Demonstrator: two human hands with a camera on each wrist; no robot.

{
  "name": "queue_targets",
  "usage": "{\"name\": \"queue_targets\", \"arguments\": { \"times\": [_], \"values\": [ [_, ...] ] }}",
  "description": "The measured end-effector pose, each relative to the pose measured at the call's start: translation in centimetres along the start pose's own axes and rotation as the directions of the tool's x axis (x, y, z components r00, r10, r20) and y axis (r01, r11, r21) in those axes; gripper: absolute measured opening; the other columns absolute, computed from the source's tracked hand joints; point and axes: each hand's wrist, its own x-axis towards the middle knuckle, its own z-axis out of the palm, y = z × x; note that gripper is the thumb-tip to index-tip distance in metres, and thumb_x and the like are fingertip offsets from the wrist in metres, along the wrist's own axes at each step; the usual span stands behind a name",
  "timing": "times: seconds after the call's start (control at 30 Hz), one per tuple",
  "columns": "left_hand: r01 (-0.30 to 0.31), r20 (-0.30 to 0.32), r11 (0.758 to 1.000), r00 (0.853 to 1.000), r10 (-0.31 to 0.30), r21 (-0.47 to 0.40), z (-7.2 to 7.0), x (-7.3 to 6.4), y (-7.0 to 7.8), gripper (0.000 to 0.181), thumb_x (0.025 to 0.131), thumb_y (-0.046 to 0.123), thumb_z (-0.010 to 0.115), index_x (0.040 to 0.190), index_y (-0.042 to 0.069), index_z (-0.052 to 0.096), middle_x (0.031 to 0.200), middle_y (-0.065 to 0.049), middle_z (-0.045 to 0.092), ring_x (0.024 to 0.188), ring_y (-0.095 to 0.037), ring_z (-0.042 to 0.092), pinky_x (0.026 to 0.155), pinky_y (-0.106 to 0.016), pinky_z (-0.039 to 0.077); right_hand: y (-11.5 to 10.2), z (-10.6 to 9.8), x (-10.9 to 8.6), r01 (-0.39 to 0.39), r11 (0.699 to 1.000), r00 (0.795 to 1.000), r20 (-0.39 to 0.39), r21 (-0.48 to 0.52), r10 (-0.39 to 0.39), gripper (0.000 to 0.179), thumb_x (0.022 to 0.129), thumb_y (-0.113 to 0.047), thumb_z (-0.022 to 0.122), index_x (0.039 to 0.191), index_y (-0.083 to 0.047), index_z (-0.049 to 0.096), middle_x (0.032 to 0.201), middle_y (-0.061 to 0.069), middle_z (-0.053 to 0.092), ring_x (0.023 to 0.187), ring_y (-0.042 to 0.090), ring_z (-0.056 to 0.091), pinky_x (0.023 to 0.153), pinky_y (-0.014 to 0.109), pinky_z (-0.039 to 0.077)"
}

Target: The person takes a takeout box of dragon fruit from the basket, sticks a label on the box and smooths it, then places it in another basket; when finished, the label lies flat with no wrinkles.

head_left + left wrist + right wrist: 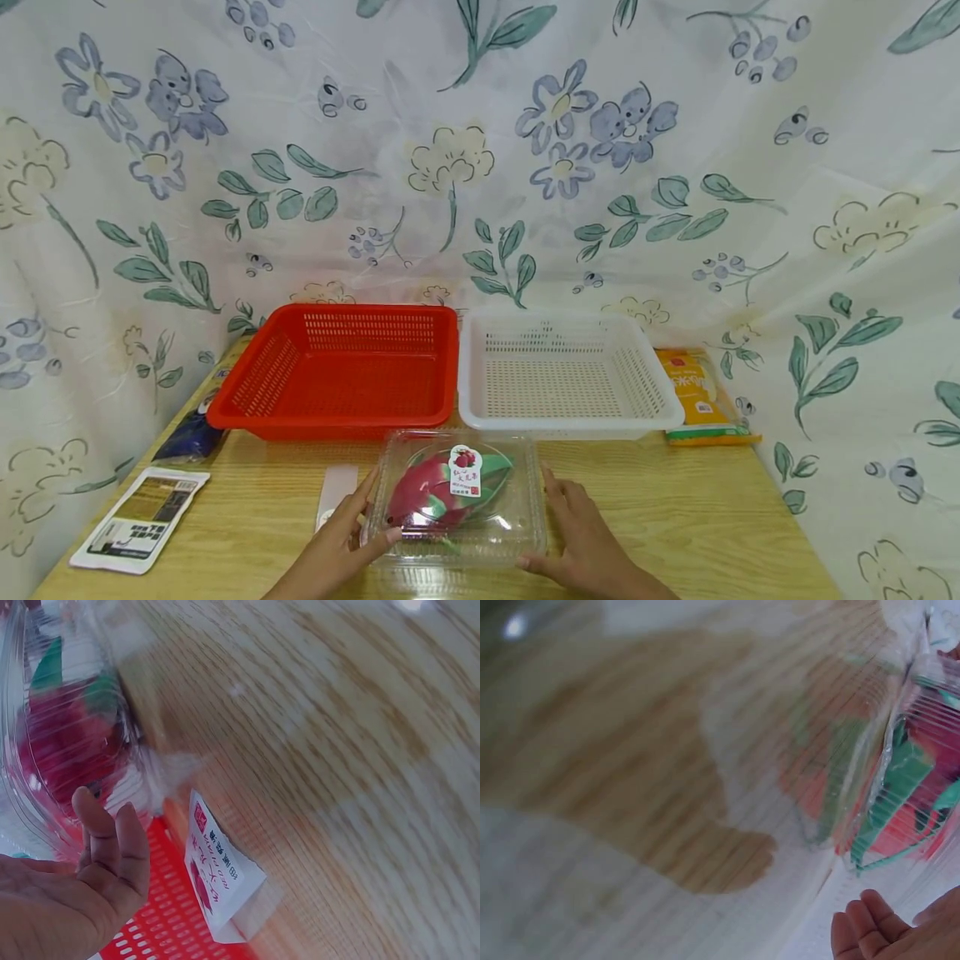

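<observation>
A clear plastic clamshell box [513,517] sits on the table between the two hands, its lid down. Inside lies a pink dragon fruit [420,496] with green scales; a white label [465,471] with a fruit picture is on the lid. My left hand [341,533] is at the box's left side, thumb at its front left corner. In the left wrist view those fingers are loosely bent beside the box wall. My right hand [588,533] lies along the right side, fingers extended and thumb near the front corner. In the right wrist view its fingertips [874,915] appear just off the box.
Behind the box stand a red basket [345,429] and a white basket [570,429], side by side. An orange packet [697,396] is at the right, a white pouch [142,521] and a dark blue packet [191,437] at the left. A folded label backing [217,870] lies beside the left hand.
</observation>
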Motion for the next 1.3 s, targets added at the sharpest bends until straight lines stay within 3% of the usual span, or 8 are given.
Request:
{"name": "queue_targets", "arguments": {
  "times": [0.07, 0.1, 0.2, 0.3, 0.6, 0.83, 1.1, 1.3],
  "values": [
    [0.022, 0.010, 0.999, 1.000, -0.022, 0.040, 0.0, -0.1, 0.1, 0.088, 0.089, 0.035, 0.071, 0.160, 0.024, 0.020, 0.109, -0.007, 0.051, 0.079, -0.013, 0.047, 0.062, -0.025, 0.043, 0.0, 0.1, 0.1, 0.011, 1.000, 1.000, -0.009, -0.008, -0.011, 0.118, 0.076, -0.068, 0.072, 0.159, -0.007, 0.015, 0.131, 0.011, 0.050, 0.118, 0.022, 0.049, 0.094, 0.047, 0.049],
    [0.028, 0.013, 0.998, 0.999, -0.029, 0.058, 0.0, -0.1, 0.1, 0.089, 0.089, 0.038, 0.070, 0.160, 0.025, 0.019, 0.115, -0.009, 0.053, 0.085, -0.015, 0.051, 0.066, -0.028, 0.047, 0.0, 0.2, 0.1, 0.015, 1.000, 1.000, -0.012, -0.011, -0.015, 0.118, 0.076, -0.068, 0.072, 0.159, -0.005, 0.016, 0.131, 0.011, 0.051, 0.118, 0.022, 0.049, 0.094, 0.047, 0.049],
    [0.049, 0.028, 0.993, 0.998, -0.053, 0.109, 0.1, -0.1, 0.2, 0.091, 0.089, 0.046, 0.068, 0.160, 0.028, 0.015, 0.136, -0.017, 0.051, 0.111, -0.033, 0.057, 0.081, -0.051, 0.054, -0.1, 0.2, 0.2, 0.022, 1.000, 1.000, -0.007, -0.013, -0.022, 0.118, 0.076, -0.070, 0.071, 0.157, -0.002, 0.018, 0.133, 0.012, 0.050, 0.120, 0.023, 0.049, 0.096, 0.047, 0.049],
    [0.022, 0.040, 0.991, 0.999, -0.027, 0.130, 0.2, -0.2, 0.1, 0.093, 0.090, 0.048, 0.066, 0.161, 0.027, 0.011, 0.155, -0.023, 0.036, 0.133, -0.051, 0.043, 0.092, -0.074, 0.042, -0.3, 0.1, 0.2, 0.033, 0.999, 0.999, 0.009, -0.018, -0.033, 0.117, 0.078, -0.070, 0.069, 0.157, 0.000, 0.018, 0.135, 0.013, 0.049, 0.122, 0.024, 0.048, 0.097, 0.048, 0.048],
    [0.018, 0.059, 0.986, 0.998, -0.028, 0.167, 0.4, -0.1, 0.0, 0.098, 0.088, 0.052, 0.067, 0.160, 0.033, 0.004, 0.154, -0.022, 0.038, 0.129, -0.052, 0.048, 0.090, -0.074, 0.043, -0.7, -0.1, 0.6, 0.012, 1.000, 0.998, 0.068, 0.006, -0.013, 0.117, 0.078, -0.068, 0.069, 0.157, 0.000, 0.016, 0.136, 0.012, 0.049, 0.120, 0.022, 0.048, 0.095, 0.046, 0.048],
    [0.082, 0.065, 0.979, 0.993, -0.096, 0.185, 0.6, 0.4, 0.0, 0.108, 0.080, 0.060, 0.071, 0.159, 0.040, 0.001, 0.152, -0.021, 0.043, 0.124, -0.048, 0.054, 0.086, -0.073, 0.046, -0.7, 0.1, 0.7, 0.017, 1.000, 0.998, 0.068, 0.002, -0.017, 0.119, 0.079, -0.072, 0.066, 0.157, 0.001, 0.013, 0.138, 0.012, 0.048, 0.124, 0.023, 0.046, 0.098, 0.047, 0.046],
    [0.169, 0.064, 0.965, 0.981, -0.185, 0.203, 1.0, 0.4, 0.4, 0.116, 0.073, 0.066, 0.074, 0.157, 0.044, -0.004, 0.154, -0.020, 0.040, 0.127, -0.048, 0.051, 0.089, -0.073, 0.045, -0.9, -0.1, 0.7, 0.027, 0.999, 0.996, 0.081, 0.039, -0.030, 0.117, 0.081, -0.068, 0.067, 0.157, 0.002, 0.012, 0.143, 0.013, 0.047, 0.127, 0.024, 0.046, 0.102, 0.051, 0.043],
    [0.134, 0.058, 0.971, 0.987, -0.148, 0.197, 1.1, 0.4, 0.3, 0.117, 0.074, 0.064, 0.075, 0.155, 0.049, -0.007, 0.156, -0.020, 0.036, 0.124, -0.048, 0.054, 0.084, -0.071, 0.048, -1.0, -0.2, 0.8, 0.029, 0.996, 0.993, 0.108, 0.081, -0.038, 0.116, 0.083, -0.064, 0.068, 0.157, 0.003, 0.009, 0.145, 0.016, 0.047, 0.128, 0.029, 0.048, 0.102, 0.057, 0.042]
  ]
}}
